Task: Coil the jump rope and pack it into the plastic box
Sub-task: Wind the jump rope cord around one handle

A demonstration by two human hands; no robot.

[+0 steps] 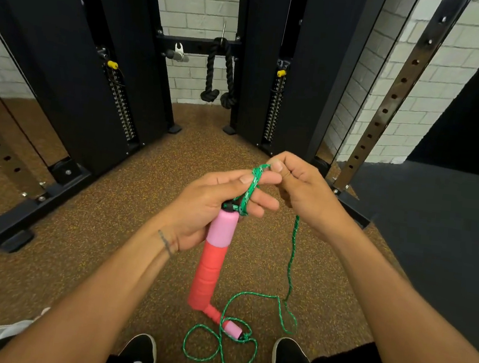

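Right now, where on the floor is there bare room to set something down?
Bare brown floor lies between the black rack base and your left forearm, and more ahead between the two weight towers. The grey mat on the right is bare too. Crowded: between your shoes, where jump rope loops and its loose handle lie.

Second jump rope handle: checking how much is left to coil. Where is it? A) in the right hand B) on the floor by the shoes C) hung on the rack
B: the second handle lies on the speckled floor near the black shoes, green rope looped round it.
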